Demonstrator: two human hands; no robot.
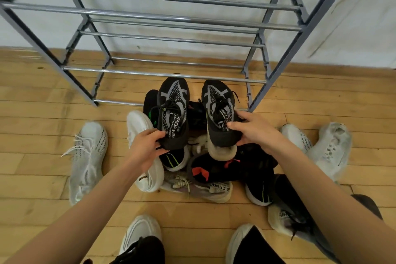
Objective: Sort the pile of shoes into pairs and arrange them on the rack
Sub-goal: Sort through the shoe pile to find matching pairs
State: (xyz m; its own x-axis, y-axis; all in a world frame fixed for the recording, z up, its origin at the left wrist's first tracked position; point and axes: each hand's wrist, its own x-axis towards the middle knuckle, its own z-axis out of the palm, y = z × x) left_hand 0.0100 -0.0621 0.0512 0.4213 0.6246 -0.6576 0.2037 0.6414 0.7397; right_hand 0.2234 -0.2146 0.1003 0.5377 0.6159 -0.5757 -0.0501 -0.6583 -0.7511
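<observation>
My left hand [145,148] grips the heel of a black sneaker with grey stripes [173,111]. Its twin, a second black and grey sneaker [218,113], is gripped at the heel by my right hand [255,130]. Both shoes point toes-first toward the metal shoe rack [162,74], just in front of its lowest bars. Under them lies the pile of shoes [214,169]: black ones with red or green marks and pale ones. All rack shelves in view are bare.
White sneakers lie apart on the wooden floor, one at the left [87,156], another beside my left wrist [139,126], two at the right [330,150]. My own feet in white-soled shoes [141,233] stand at the bottom edge. A white wall backs the rack.
</observation>
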